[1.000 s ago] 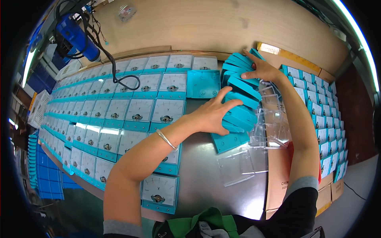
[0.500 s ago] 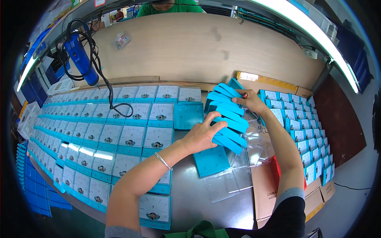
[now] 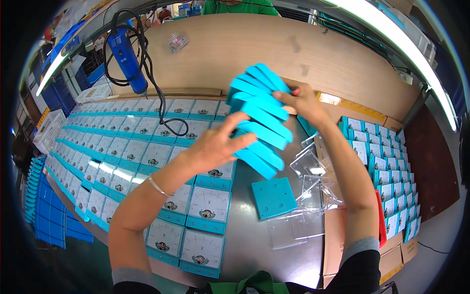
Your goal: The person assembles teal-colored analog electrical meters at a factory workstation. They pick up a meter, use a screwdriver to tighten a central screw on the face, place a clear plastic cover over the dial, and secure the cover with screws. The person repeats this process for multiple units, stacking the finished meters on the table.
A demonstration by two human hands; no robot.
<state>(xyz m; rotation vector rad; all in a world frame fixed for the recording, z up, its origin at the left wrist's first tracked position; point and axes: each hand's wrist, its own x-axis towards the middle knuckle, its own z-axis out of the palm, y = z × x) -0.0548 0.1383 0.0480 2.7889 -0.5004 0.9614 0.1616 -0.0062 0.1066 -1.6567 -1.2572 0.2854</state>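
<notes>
A fanned stack of turquoise plastic meter cases [image 3: 262,120] is held between my two hands, above the bench. My left hand [image 3: 220,143] grips its lower left side, thumb and fingers apart around the cases. On the upper right side my right hand [image 3: 304,105] is closed on the stack, with something small and red by its fingers that I cannot make out. Below the stack, a single turquoise case [image 3: 274,198] lies on the metal bench. Clear plastic covers [image 3: 307,188] lie loosely beside it, partly overlapping.
Rows of turquoise panel meters [image 3: 205,206] cover the bench's left side. More meters [image 3: 387,169] stand stacked on cardboard [image 3: 335,228] at right, near a red tray [image 3: 382,220]. A blue electric screwdriver [image 3: 128,60] hangs by its cord. A wooden board [image 3: 235,41] bounds the back.
Both hands have lifted the stack of cases up and to the left over the rows of meters. The view has shifted, and the single case on the bench is more exposed.
</notes>
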